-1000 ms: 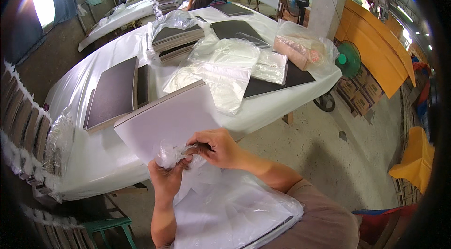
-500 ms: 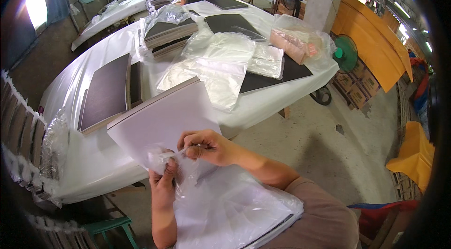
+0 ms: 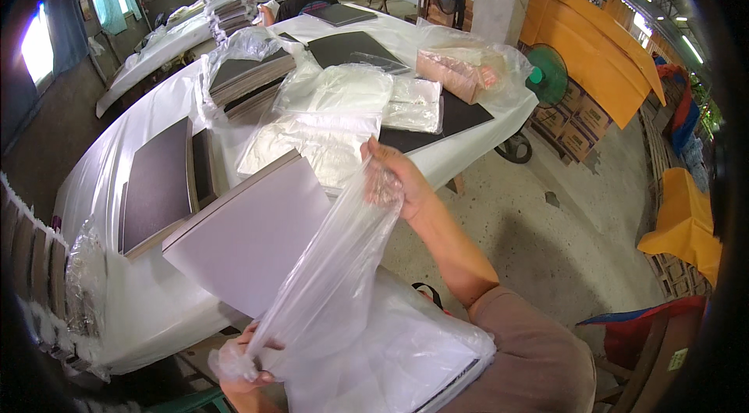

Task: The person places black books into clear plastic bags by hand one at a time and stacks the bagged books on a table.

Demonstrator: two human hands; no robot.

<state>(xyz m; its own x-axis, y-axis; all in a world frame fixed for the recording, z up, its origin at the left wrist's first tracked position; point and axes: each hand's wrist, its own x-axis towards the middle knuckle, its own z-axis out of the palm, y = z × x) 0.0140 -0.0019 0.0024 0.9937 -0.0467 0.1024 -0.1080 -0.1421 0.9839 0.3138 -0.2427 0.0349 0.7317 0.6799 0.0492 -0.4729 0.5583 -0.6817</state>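
While my right hand (image 3: 394, 183) pinches the top of a clear plastic bag (image 3: 328, 272) and my left hand (image 3: 246, 370), fingers clenched, grips its bottom end, I have it stretched taut above the white board (image 3: 250, 237) at the counter (image 3: 148, 311) edge. I judge this the bag-opening step; parting the mouth seems next. Farther along lie flat clear bags (image 3: 335, 113), dark boards (image 3: 156, 183) and a pinkish wrapped bundle (image 3: 452, 70); brown cartons (image 3: 581, 128) stand beside a green fan (image 3: 546, 74).
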